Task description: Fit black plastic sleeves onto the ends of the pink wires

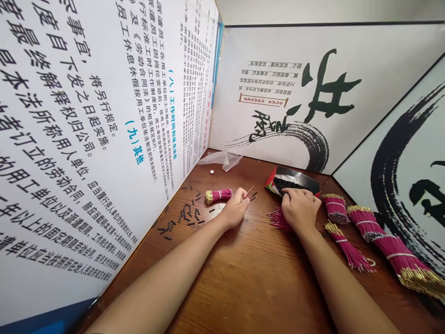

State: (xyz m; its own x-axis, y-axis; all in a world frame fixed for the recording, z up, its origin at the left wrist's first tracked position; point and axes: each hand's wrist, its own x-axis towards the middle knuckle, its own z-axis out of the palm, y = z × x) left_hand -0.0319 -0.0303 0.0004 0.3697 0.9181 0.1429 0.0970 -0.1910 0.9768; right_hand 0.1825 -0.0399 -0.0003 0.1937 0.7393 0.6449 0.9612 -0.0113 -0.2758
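My left hand (pixel 236 208) is closed in a pinch on a few thin wires (pixel 249 192), some with dark ends pointing right. Just behind it lies a tied bundle of magenta wires (pixel 219 195) with gold ends. My right hand (pixel 301 208) reaches over the front edge of an open box (pixel 295 175) of small black tube pieces. Its fingers are bent at the pieces, and what they pinch, if anything, is hidden. Beside that hand, partly covered by it, is a loose pile of magenta wires (pixel 278 219).
Loose black tube pieces (pixel 187 213) lie scattered at the left. Tied wire bundles (pixel 385 236) line the right side, with a smaller bundle (pixel 347 248) before them. Printed panels (pixel 278 51) wall in the wooden table (pixel 236 283). A clear plastic bag (pixel 227 160) lies at the back.
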